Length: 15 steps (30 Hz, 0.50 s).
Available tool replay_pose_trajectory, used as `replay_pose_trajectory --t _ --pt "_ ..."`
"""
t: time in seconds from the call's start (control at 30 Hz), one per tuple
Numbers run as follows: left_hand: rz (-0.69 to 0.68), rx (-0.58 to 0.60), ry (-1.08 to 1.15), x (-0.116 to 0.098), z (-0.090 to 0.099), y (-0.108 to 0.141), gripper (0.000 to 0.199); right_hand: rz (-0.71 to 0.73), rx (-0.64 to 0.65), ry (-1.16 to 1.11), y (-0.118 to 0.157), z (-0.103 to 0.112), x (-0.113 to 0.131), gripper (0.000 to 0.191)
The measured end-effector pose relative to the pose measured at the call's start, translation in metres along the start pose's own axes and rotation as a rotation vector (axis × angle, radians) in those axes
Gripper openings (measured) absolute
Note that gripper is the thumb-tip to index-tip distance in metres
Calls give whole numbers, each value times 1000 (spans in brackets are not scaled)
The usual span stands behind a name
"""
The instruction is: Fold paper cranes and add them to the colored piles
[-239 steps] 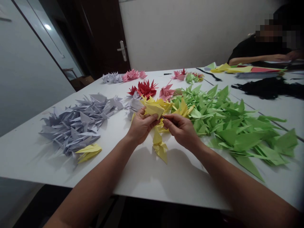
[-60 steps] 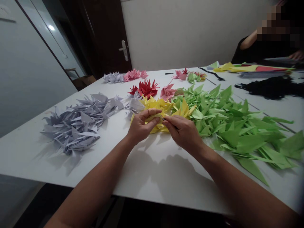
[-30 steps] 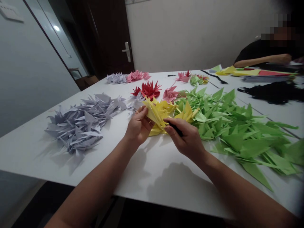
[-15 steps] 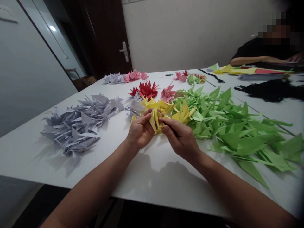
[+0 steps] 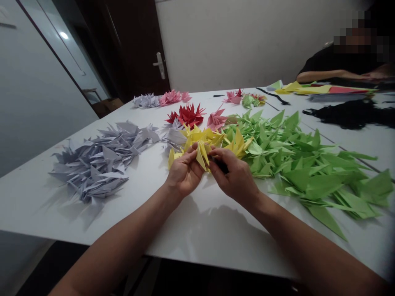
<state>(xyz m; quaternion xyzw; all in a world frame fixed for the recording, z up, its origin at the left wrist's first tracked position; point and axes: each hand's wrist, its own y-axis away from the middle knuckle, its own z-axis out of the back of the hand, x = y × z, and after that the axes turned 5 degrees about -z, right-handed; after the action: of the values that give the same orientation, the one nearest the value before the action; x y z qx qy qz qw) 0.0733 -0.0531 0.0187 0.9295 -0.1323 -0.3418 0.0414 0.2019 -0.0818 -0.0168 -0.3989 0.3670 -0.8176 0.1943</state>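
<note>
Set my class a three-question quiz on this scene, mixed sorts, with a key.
1. Multiple choice: what colour is the folded paper held in the left hand? A) green B) yellow C) red
2. True or false: the green pile lies nearer the right hand than the left hand.
3. Short answer: which is farther from the person, the red cluster or the folded paper?

Key: 1 B; 2 true; 3 the red cluster.

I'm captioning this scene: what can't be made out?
Head view, black tool: mostly hidden in the right hand.
Head view, yellow heap: partly hidden by the left hand.
Head view, black strands: cut off by right edge.
Head view, dark item: too small to identify.
</note>
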Motion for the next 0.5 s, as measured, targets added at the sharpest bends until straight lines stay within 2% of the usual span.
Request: replay_pose_trajectory --t 0.17,0.5 --pt "-19 70 -18 1 1 0 38 -12 8 20 1 -1 2 9" --pt "-55 43 -32 2 2 0 29 -54 4 -49 2 -3 -1 8"
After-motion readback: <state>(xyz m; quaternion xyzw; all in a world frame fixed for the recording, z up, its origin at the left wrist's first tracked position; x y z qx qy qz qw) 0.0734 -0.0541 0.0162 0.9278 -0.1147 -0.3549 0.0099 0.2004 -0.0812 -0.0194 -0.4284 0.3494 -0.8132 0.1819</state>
